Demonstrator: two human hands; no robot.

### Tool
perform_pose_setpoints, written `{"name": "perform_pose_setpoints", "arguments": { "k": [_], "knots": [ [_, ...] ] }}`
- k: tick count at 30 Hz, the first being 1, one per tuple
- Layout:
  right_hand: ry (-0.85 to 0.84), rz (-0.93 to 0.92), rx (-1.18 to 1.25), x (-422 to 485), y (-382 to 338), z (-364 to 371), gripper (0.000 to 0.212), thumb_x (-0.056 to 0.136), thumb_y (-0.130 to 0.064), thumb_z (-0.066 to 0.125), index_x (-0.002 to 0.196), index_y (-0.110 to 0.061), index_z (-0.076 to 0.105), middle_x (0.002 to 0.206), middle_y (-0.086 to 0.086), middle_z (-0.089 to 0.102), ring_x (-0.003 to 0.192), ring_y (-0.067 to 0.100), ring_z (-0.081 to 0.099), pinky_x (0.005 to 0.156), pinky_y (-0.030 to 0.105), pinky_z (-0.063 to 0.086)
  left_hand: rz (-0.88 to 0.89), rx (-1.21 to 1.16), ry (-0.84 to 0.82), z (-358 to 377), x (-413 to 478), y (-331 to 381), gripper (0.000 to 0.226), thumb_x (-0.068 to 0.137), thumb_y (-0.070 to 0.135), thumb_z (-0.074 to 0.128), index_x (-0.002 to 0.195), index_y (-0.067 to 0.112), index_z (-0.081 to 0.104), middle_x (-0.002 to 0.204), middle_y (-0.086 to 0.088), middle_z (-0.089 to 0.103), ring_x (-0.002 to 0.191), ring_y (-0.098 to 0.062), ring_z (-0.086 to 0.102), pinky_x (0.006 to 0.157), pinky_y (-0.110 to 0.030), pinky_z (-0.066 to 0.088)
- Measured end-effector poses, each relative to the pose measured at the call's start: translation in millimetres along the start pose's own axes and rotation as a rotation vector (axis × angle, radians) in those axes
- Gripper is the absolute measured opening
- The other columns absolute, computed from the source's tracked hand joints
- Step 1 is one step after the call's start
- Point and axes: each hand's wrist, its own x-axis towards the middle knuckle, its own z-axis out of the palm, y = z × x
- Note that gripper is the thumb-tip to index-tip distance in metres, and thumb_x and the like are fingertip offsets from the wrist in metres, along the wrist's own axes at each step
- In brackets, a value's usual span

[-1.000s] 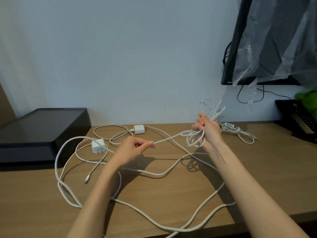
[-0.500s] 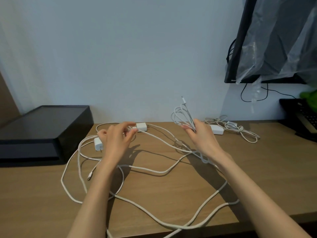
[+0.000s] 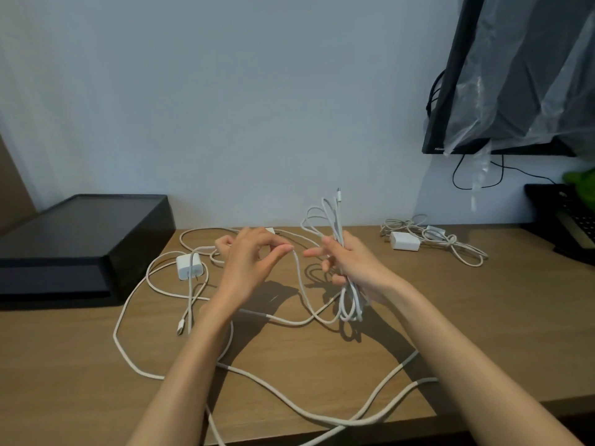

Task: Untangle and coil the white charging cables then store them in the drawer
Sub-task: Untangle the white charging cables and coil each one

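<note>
My right hand [image 3: 351, 268] grips a bundle of white cable loops [image 3: 335, 226] upright above the wooden desk [image 3: 483, 317]; loops hang below the fist and a plug tip sticks up on top. My left hand [image 3: 251, 262] pinches the free strand of the same white cable [image 3: 299, 284] between thumb and forefinger, close to the right hand. The rest of that cable trails in wide curves over the desk toward the front edge. A white charger plug [image 3: 188, 267] with its own cable lies left of my left hand. A second plug is mostly hidden behind my left hand.
A coiled white cable with a charger block [image 3: 405, 241] lies at the back right. A black box [image 3: 80, 243] stands at the left against the wall. A plastic-covered monitor [image 3: 515, 75] hangs at the upper right, with a black phone [image 3: 570, 220] and something green beneath it.
My left hand has moved right from the plugs to beside the right hand, now pinching the strand. The right hand has lifted the bundle slightly and holds it more upright.
</note>
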Motion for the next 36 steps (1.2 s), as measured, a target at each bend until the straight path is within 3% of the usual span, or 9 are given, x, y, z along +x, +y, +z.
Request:
{"name": "perform_pose_setpoints", "arguments": {
  "k": [2,6,12,15,20,25,29,33,36],
  "knots": [
    [-0.021,0.03,0.069,1.1,0.5,4.4,0.029,0.103,-0.024,0.038,0.125,-0.005,0.037,0.106,0.011,0.07,0.066,0.009,0.062,0.051,0.018,0.05,-0.018,-0.039,-0.01,1.0,0.1,0.7,0.01,0.077,0.057,0.054,0.068,0.053,0.054,0.079,0.021,0.064,0.086,-0.002,0.05,0.065,-0.035,0.011],
    [-0.106,0.022,-0.017,0.1,3.5,16.0,0.037,0.104,-0.026,0.034,0.135,-0.005,0.034,0.098,0.01,0.073,0.089,0.014,0.071,0.084,0.029,0.056,-0.01,-0.045,-0.01,3.8,-0.3,3.0,0.009,0.079,0.053,0.058,0.073,0.047,0.061,0.075,0.025,0.06,0.086,-0.001,0.05,0.066,-0.033,0.011],
    [-0.062,-0.014,0.02,-2.5,3.7,34.8,0.016,0.105,-0.02,0.031,0.11,-0.007,0.039,0.065,0.004,0.05,0.057,0.017,0.057,0.076,0.042,0.057,-0.018,-0.1,0.091,0.7,0.0,2.1,0.012,0.077,0.054,0.058,0.075,0.044,0.063,0.075,0.033,0.058,0.078,0.013,0.046,0.068,-0.031,0.014],
    [-0.044,-0.011,0.074,-2.8,0.8,37.0,0.021,0.104,-0.021,0.034,0.119,-0.006,0.036,0.062,0.001,0.038,0.047,0.009,0.038,0.049,0.021,0.046,-0.032,-0.097,0.137,-1.4,0.7,-1.0,0.012,0.079,0.05,0.063,0.077,0.039,0.065,0.075,0.031,0.059,0.077,0.012,0.047,0.07,-0.031,0.016],
    [-0.039,-0.033,-0.053,-3.3,-2.3,32.8,0.022,0.103,-0.029,0.039,0.098,-0.009,0.046,0.057,-0.003,0.036,0.038,0.005,0.031,0.04,0.017,0.028,-0.034,-0.089,0.192,-5.0,0.7,-4.7,0.012,0.079,0.048,0.064,0.077,0.036,0.064,0.074,0.029,0.057,0.078,0.01,0.048,0.07,-0.029,0.017],
    [-0.054,-0.183,-0.523,-9.0,-1.4,27.3,0.036,0.094,-0.046,0.05,0.081,-0.013,0.049,0.06,-0.001,0.043,0.048,0.011,0.036,0.049,0.023,0.032,0.005,-0.123,0.201,-5.4,0.9,-1.6,0.011,0.08,0.039,0.07,0.08,0.032,0.061,0.076,0.023,0.06,0.076,0.008,0.051,0.075,-0.026,0.023],
    [-0.046,-0.183,-0.779,-9.2,-0.9,20.6,0.038,0.092,-0.048,0.053,0.073,-0.015,0.047,0.059,-0.008,0.046,0.05,0.007,0.04,0.047,0.018,0.027,0.037,-0.175,0.167,-3.7,0.9,-1.0,0.026,0.078,0.055,0.057,0.085,0.03,0.06,0.077,0.026,0.058,0.074,0.008,0.051,0.08,-0.019,0.025],
    [-0.056,-0.195,-0.875,-8.8,-7.9,14.6,0.037,0.099,-0.044,0.041,0.079,-0.014,0.048,0.063,-0.006,0.047,0.055,0.01,0.042,0.049,0.02,0.028,0.089,-0.195,0.131,-2.9,2.5,-8.5,0.024,0.083,0.048,0.056,0.087,0.026,0.063,0.077,0.023,0.059,0.065,0.001,0.049,0.067,-0.041,0.043],
    [-0.081,-0.144,-0.679,-13.8,-11.5,6.2,0.038,0.102,-0.039,0.037,0.074,-0.014,0.044,0.053,-0.007,0.045,0.043,0.008,0.039,0.047,0.022,0.034,0.102,-0.135,0.15,-6.2,4.1,-17.7,0.021,0.089,0.039,0.056,0.086,0.022,0.067,0.076,0.022,0.057,0.066,0.001,0.048,0.063,-0.034,0.043]
  ]
}}
